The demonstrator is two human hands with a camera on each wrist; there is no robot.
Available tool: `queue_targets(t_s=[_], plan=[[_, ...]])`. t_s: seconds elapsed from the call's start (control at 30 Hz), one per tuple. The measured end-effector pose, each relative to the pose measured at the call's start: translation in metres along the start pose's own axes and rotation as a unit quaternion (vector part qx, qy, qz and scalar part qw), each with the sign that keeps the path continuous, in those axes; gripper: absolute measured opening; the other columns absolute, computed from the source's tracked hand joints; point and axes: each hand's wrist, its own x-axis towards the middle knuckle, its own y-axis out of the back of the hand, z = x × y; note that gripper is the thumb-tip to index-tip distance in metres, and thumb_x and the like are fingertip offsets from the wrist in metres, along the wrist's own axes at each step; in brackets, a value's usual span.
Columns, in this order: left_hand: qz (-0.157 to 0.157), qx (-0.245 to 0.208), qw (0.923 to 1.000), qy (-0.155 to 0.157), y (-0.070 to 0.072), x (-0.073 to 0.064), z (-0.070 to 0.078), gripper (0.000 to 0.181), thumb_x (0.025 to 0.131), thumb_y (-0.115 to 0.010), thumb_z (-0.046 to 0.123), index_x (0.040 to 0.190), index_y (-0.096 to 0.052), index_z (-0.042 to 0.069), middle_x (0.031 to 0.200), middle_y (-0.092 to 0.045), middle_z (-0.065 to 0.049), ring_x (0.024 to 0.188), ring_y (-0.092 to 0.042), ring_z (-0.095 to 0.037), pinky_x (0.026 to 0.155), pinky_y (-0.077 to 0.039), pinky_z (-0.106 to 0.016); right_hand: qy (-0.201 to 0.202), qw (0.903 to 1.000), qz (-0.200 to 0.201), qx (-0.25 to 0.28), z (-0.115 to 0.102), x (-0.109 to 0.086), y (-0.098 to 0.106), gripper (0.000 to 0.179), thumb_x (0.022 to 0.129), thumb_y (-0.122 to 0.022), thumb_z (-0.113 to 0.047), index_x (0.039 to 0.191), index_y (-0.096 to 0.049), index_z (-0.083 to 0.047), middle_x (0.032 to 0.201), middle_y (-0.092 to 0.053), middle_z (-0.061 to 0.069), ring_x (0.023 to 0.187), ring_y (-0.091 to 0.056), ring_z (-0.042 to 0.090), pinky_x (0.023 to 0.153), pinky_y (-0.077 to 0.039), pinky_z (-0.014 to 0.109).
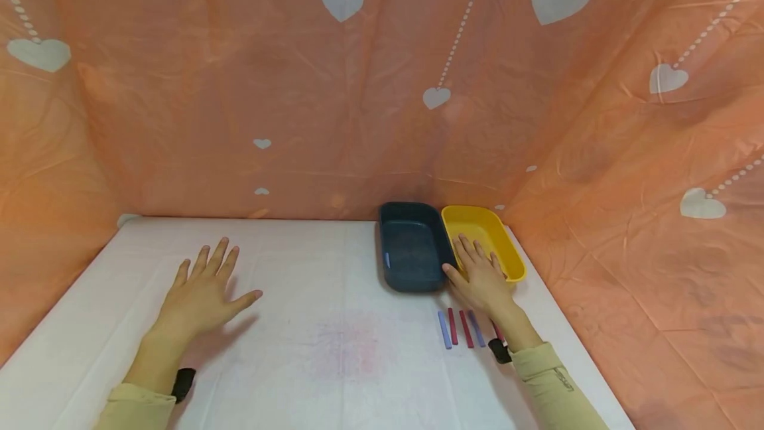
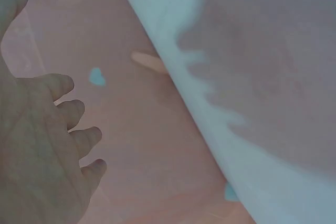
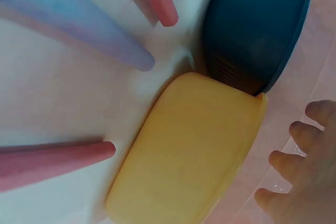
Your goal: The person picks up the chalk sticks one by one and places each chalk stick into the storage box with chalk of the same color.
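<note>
My left hand [image 1: 199,300] hovers over the left part of the table, fingers spread and holding nothing. The right hand [image 1: 483,284] is held palm down over the front of the yellow tray [image 1: 514,252], its fingers straight and its thumb overlapping the edge of the dark blue tray [image 1: 388,277]. A short blue chalk stick [image 1: 387,259] lies inside the dark tray. In front of the trays lie several more: a blue chalk stick [image 1: 444,330], a red chalk stick [image 1: 453,326], another red chalk stick [image 1: 466,329] and a second blue one [image 1: 476,328]. A further red chalk stick [image 3: 58,162] is partly hidden by my right wrist in the head view.
The white-covered table [image 1: 298,271] carries a faint pink and purple smudge [image 1: 352,347] near its middle. Orange sheeting [image 1: 298,105] with white hearts hangs behind it and on both sides. Both trays stand side by side at the back right, close to the sheeting.
</note>
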Motion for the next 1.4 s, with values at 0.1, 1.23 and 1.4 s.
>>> queue_targets(t_s=[0.1, 1.23, 1.4], plan=[[0.008, 0.004, 0.9999, -0.009, 0.001, 0.004, 0.011, 0.107, 0.095, -0.057, 0.071, 0.162, -0.023, -0.005, 0.171, -0.010, -0.026, 0.152, -0.012, -0.056, 0.119, -0.006, -0.073, 0.008, 0.9998, 0.020, 0.003, 0.001, -0.002, 0.002, 0.074, 0.108, -0.050, -0.047, 0.165, -0.027, -0.007, 0.171, -0.024, 0.017, 0.156, -0.018, 0.045, 0.124, -0.005, 0.067], [-0.021, -0.018, 0.9940, -0.106, -0.059, 0.100, 0.167, 0.089, 0.102, -0.055, 0.059, 0.163, -0.027, 0.000, 0.172, -0.017, -0.017, 0.158, -0.016, -0.040, 0.126, -0.017, -0.059, -0.023, 0.9499, 0.233, 0.207, 0.048, -0.048, 0.015, 0.042, 0.092, -0.071, 0.005, 0.133, -0.062, 0.008, 0.121, -0.063, 0.026, 0.095, -0.069, 0.041, 0.074, -0.045, 0.000], [-0.036, -0.022, 0.9934, -0.107, -0.074, 0.109, 0.177, 0.089, 0.103, -0.052, 0.060, 0.164, -0.026, 0.001, 0.173, -0.016, -0.016, 0.159, -0.014, -0.038, 0.127, -0.016, -0.057, -0.057, 0.9601, 0.197, 0.190, 0.053, -0.064, 0.009, 0.037, 0.093, -0.071, 0.001, 0.129, -0.064, 0.008, 0.114, -0.064, 0.023, 0.090, -0.070, 0.036, 0.073, -0.052, 0.009]])
